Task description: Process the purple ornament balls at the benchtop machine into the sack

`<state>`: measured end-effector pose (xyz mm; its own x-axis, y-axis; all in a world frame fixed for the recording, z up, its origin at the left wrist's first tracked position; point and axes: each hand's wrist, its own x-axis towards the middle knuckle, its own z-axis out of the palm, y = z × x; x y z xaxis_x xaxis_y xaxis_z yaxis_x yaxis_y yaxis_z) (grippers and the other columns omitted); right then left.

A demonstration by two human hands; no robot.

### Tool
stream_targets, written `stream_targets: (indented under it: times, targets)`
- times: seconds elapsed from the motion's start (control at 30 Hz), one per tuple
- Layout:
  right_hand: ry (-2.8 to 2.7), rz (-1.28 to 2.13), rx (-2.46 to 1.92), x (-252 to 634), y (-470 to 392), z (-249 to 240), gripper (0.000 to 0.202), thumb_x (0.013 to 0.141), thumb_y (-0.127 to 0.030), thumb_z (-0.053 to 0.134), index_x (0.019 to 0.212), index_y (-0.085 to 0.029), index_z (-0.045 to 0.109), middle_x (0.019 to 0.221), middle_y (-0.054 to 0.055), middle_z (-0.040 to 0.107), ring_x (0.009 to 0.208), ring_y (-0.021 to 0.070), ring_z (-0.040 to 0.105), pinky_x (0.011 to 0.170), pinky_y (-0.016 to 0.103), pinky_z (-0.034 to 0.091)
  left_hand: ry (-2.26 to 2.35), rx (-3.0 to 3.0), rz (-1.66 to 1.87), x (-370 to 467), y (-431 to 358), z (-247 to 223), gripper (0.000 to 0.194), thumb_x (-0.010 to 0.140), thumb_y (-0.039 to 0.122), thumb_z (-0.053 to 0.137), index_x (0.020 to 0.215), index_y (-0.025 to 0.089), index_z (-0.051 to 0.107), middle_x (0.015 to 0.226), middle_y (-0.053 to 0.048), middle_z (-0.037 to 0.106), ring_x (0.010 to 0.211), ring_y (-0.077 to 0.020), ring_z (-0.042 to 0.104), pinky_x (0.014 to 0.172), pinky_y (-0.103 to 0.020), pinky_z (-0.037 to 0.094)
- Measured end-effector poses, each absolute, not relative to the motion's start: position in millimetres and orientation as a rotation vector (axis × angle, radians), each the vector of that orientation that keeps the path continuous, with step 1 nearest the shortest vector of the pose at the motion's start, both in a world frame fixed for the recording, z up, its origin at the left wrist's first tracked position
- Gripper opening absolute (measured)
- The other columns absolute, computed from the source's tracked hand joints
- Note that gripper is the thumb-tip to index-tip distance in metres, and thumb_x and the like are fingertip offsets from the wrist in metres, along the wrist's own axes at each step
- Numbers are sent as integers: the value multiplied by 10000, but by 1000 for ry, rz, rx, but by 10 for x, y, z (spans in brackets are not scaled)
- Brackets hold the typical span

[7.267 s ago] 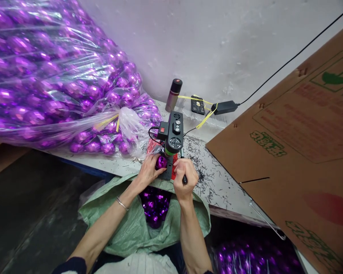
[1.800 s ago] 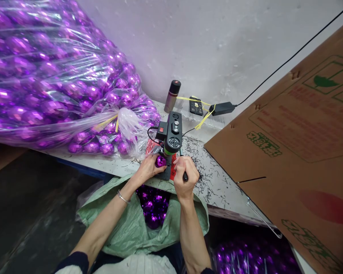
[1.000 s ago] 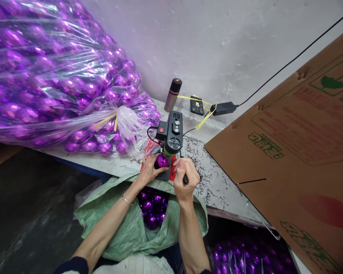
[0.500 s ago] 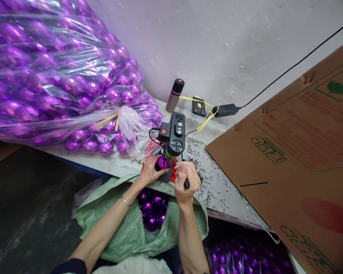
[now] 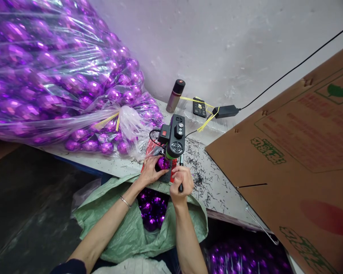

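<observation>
A small black bench press (image 5: 176,137) with a red switch stands at the table's front edge. Under its head sits a shiny purple faceted ball (image 5: 163,163). My left hand (image 5: 151,170) grips that ball from the left, thumb in front and fingers behind. My right hand (image 5: 182,180) is closed round the black-handled lever (image 5: 181,187) on the press's right side. Directly below, a green woven sack (image 5: 117,224) hangs open in front of me, with more purple balls (image 5: 152,209) inside it.
A big clear bag of purple balls (image 5: 60,83) fills the left. Behind the press are a dark bottle (image 5: 175,96), a phone-like black device (image 5: 199,107) and a power adapter (image 5: 226,111). Black bits (image 5: 208,186) litter the white table. A cardboard box (image 5: 297,160) stands right.
My right hand has moved a little left and inward with the lever handle. My left hand stays on the ball under the press.
</observation>
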<state>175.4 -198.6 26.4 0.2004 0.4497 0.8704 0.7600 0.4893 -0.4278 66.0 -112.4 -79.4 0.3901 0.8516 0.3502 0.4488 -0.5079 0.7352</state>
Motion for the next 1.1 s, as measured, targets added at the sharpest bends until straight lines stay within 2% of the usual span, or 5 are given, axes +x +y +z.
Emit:
stream_targets:
  times: [1.1]
  targets:
    - [-1356,-270,-1104,1744,-1948,-18,292,1020,-185,369,772,-220,520,765,5,593,713,139,615,652,294,501,1091,2091,979,652,-1133,-784,591,824,505,761,1315,210,616,1238,-123,705,1183,-331,630,1056,-518,457]
